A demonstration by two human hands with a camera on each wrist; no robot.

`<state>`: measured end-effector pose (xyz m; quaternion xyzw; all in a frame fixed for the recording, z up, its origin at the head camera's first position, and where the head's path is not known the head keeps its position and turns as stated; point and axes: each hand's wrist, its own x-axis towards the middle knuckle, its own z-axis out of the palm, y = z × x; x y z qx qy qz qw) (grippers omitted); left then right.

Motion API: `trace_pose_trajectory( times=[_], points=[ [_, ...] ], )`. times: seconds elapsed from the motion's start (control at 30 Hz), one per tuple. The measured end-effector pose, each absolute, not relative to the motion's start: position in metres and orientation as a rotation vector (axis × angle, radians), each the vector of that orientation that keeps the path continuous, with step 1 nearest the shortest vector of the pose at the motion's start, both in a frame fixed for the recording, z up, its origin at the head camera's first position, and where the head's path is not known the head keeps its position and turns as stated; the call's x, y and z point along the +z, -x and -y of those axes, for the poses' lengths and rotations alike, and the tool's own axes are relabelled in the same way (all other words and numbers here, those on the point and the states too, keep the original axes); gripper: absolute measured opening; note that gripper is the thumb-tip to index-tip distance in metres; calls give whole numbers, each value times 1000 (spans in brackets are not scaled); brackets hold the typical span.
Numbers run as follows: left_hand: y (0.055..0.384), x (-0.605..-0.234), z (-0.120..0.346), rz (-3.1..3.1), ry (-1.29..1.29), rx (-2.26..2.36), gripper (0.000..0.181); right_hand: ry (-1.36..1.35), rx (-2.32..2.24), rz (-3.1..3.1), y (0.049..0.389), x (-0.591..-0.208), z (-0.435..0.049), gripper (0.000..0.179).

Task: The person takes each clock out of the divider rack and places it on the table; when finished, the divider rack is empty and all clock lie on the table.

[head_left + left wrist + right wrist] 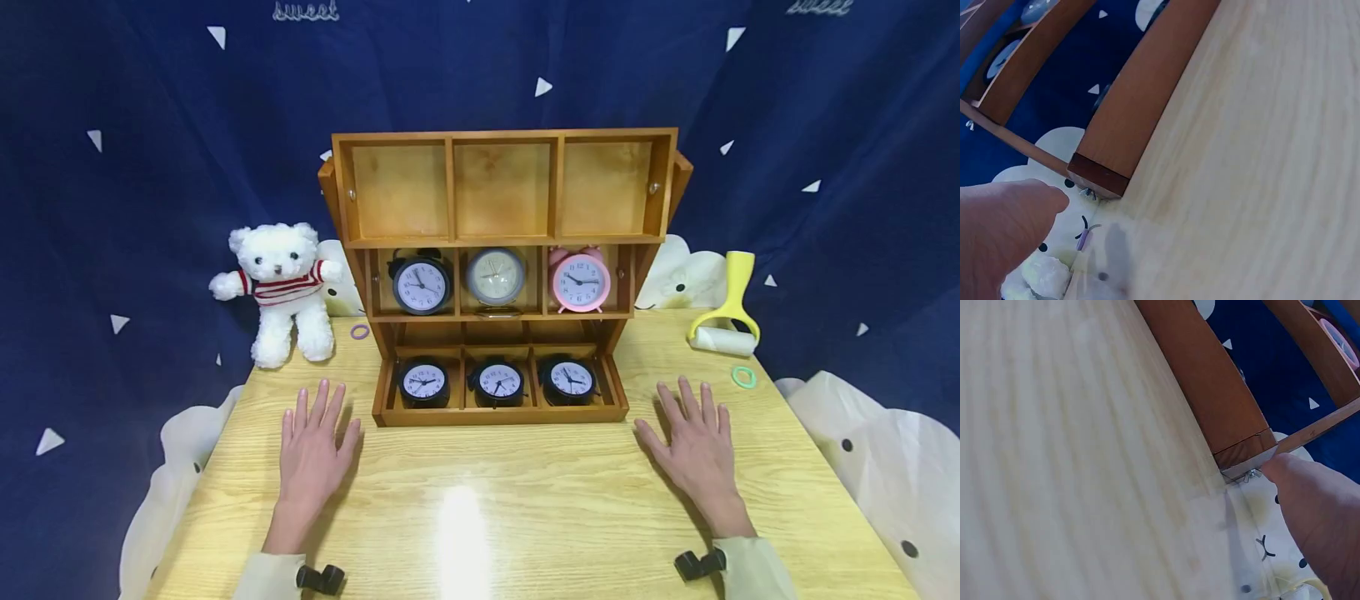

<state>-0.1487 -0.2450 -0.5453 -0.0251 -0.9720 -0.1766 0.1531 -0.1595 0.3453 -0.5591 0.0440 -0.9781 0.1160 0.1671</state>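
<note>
Both hands lie palm down with fingers spread, holding nothing. My left hand (311, 454) is over the table left of a three-tier wooden shelf (502, 418); my right hand (696, 450) is on the shelf's other side. In the bottom tier sit three black alarm clocks, a left one (424, 383), a middle one (500, 382) and a right one (570, 380). The middle tier holds a black twin-bell clock (422, 285), a grey clock (496, 276) and a pink twin-bell clock (581, 282). The three top compartments hold nothing. In each wrist view a thumb shows near a lower shelf corner.
A white teddy bear (277, 287) in a striped sweater sits at the left by a purple ring (360, 332). On the right lie a yellow-handled lint roller (726, 312) and a green ring (744, 377). A dark blue curtain (480, 67) hangs behind the wooden table (540, 500).
</note>
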Motion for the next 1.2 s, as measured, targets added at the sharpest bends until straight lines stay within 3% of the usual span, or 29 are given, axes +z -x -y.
trace_pose_trajectory(
  times=[0.27,0.5,0.73,0.93,1.2],
  points=[
    [157,-541,237,2700,109,-884,74,-135,414,2623,171,-537,-336,81],
    [169,-558,216,2641,202,-1112,89,-317,627,2121,195,-492,-298,80],
    [176,-572,202,2557,117,-1441,104,-450,784,1952,218,-448,-258,83],
    [178,-577,198,2504,64,-1521,104,-472,862,1929,242,-432,-240,88],
    [178,-579,198,2468,65,-1541,90,-434,944,2056,265,-424,-218,94]
  ],
)
